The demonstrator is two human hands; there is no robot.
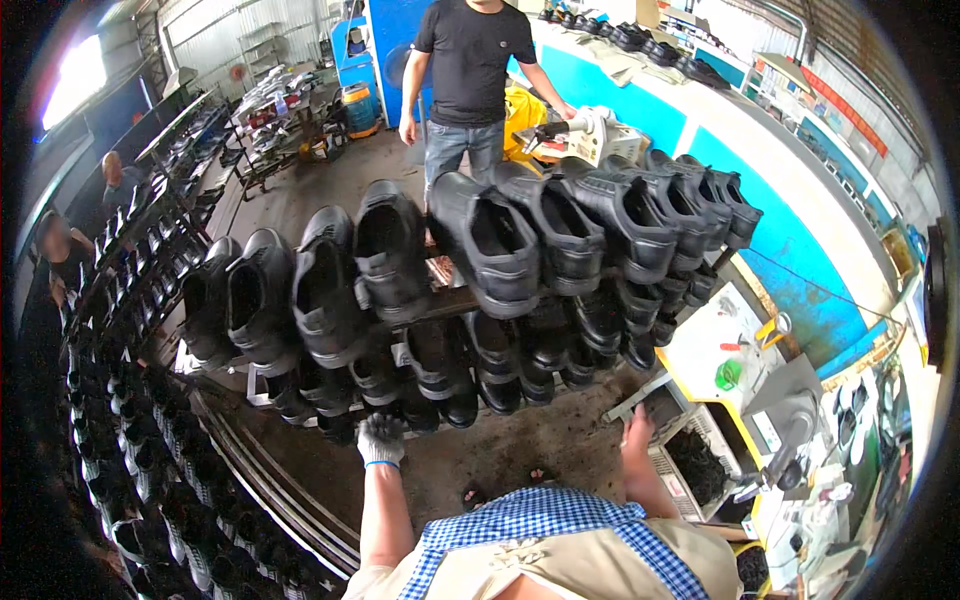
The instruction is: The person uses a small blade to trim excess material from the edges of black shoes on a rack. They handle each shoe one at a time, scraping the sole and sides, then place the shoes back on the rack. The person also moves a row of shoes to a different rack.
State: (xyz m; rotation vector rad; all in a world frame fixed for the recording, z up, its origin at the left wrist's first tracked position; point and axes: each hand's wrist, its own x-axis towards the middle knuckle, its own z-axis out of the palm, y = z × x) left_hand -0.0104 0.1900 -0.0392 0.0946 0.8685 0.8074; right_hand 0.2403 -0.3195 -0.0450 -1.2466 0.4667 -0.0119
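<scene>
My left hand [381,441], in a pale knit glove with a blue cuff, is up against the lower shoe row on a rack. Its fingers look curled, and what they hold is hidden. Bare and apart from the shoes, my right hand [637,430] is just below the end of a metal bar [640,397]. Its thumb stands off from the fingers and nothing shows in it. A top row of black shoes [325,290] fills the rack in front of me, heels toward me. More black shoes [437,355] sit beneath them.
Another person [472,75] stands beyond the rack, one hand by a machine [590,135]. Shoe racks [150,450] crowd the left, with people behind. At right are a cluttered worktable [720,345] and a crate [680,480] of black pieces. A blue-sided counter [640,95] runs behind.
</scene>
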